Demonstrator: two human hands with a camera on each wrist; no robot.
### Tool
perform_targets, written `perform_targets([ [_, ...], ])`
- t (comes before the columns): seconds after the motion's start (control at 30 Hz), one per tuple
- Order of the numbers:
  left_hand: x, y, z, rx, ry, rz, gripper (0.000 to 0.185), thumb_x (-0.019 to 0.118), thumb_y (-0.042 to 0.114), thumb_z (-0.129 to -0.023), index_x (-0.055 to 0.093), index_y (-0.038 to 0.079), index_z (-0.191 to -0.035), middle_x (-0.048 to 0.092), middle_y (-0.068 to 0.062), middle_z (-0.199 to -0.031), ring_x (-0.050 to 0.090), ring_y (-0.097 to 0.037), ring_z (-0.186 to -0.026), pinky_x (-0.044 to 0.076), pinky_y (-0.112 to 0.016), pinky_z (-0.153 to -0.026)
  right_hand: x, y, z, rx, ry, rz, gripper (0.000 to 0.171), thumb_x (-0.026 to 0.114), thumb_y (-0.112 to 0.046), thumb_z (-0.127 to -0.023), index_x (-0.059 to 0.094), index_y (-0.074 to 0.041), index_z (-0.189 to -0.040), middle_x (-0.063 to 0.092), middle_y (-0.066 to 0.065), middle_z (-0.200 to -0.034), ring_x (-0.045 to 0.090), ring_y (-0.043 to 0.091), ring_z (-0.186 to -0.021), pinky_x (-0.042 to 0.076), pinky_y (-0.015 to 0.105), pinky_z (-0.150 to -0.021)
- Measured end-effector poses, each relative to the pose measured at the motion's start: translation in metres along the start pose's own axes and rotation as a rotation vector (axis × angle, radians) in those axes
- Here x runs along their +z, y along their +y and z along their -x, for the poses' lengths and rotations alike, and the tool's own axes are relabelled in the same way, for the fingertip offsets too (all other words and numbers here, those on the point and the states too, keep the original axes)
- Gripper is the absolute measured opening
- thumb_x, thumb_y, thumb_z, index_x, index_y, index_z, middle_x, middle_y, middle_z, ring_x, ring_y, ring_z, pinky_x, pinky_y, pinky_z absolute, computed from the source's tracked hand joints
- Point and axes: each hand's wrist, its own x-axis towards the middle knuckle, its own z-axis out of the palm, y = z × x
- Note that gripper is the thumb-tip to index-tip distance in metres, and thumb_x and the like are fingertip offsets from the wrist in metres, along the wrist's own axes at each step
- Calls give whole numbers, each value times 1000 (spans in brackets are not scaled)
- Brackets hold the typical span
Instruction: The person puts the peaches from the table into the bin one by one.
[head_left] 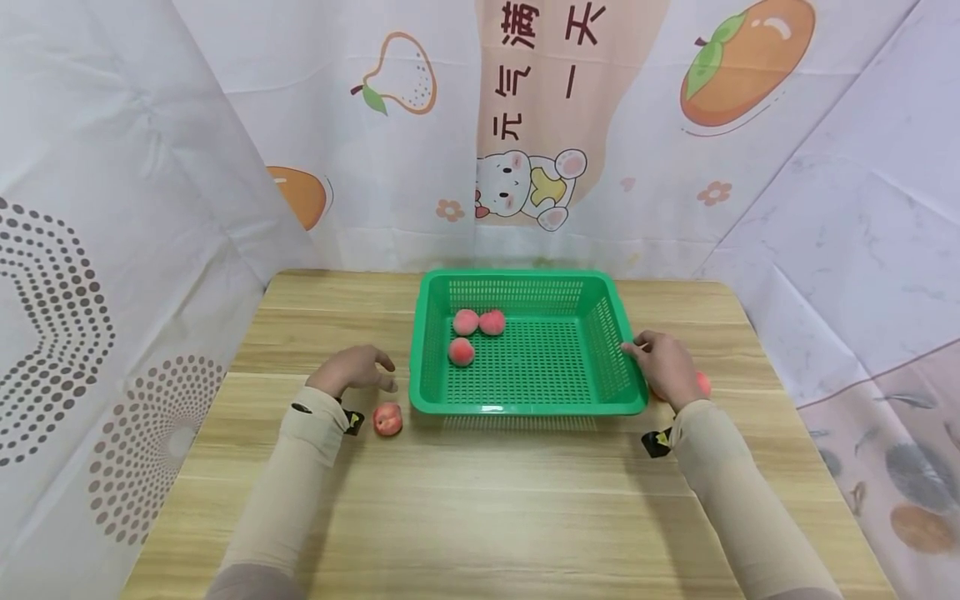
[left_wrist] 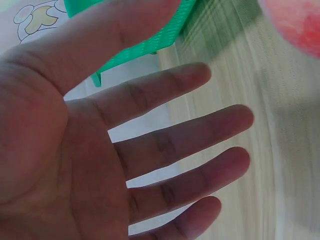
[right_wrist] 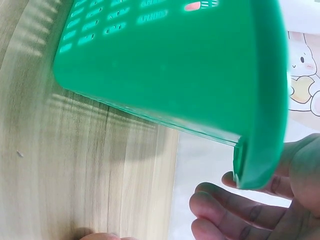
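My left grip is open and holds nothing: the left wrist view shows the fingers spread and straight over the worktop. It hovers just left of the green basket, with one loose peach on the wood close behind it, near the wrist and apart from the fingers. I judge that peach sits within easy reach because it lies outside the basket, on the hand's own side.

My right grip rests against the basket's right rim, fingers extended and touching the edge rather than clasping it; in the right wrist view the fingertips lie just under the rim's corner. That contact looks like a steadying hold on the basket. A second loose peach peeks out just behind this hand, mostly hidden by it.

Inside the basket, three peaches cluster toward the left wall, two touching at the back and one slightly nearer me.
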Motion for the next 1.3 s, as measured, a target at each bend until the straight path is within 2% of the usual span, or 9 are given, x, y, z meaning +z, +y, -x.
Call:
perform_targets([
  [0.27,5,-1,4,25,-54,-50,50,76,37,-80,68,7,-119,56,-22,-136,51,-43,-125,44,-56,-100,-1,1,0,-15,26,-1,38,56,-29,-100,64,6,-112,68,27,-103,60,27,-76,48,35,-65],
  [0.47,9,-2,6,-11,-106,5,51,79,37,-77,67,7,-116,60,-20,-130,56,-38,-119,47,-55,-94,-1,0,1,-12,29,-6,39,56,-29,-100,64,7,-112,68,29,-103,63,29,-75,49,36,-65],
  [0.63,11,-1,5,-4,-107,8,46,80,33,-74,68,8,-110,64,-16,-121,59,-32,-108,49,-51,-89,-2,-1,2,4,15,-21,41,55,-30,-100,63,7,-116,65,32,-108,65,33,-80,51,39,-66],
  [1.0,22,-1,-1,11,-124,16,36,80,29,-77,71,9,-105,67,-13,-114,59,-28,-105,49,-47,-90,0,2,0,3,7,-16,42,55,-32,-100,63,7,-116,65,32,-111,65,35,-86,51,42,-71],
  [1.3,25,1,0,-16,-130,59,21,79,28,-79,72,11,-89,65,-3,-88,55,-19,-89,45,-35,-78,0,3,-1,-7,14,-2,42,54,-32,-100,64,7,-115,65,31,-111,65,34,-85,51,43,-72],
])
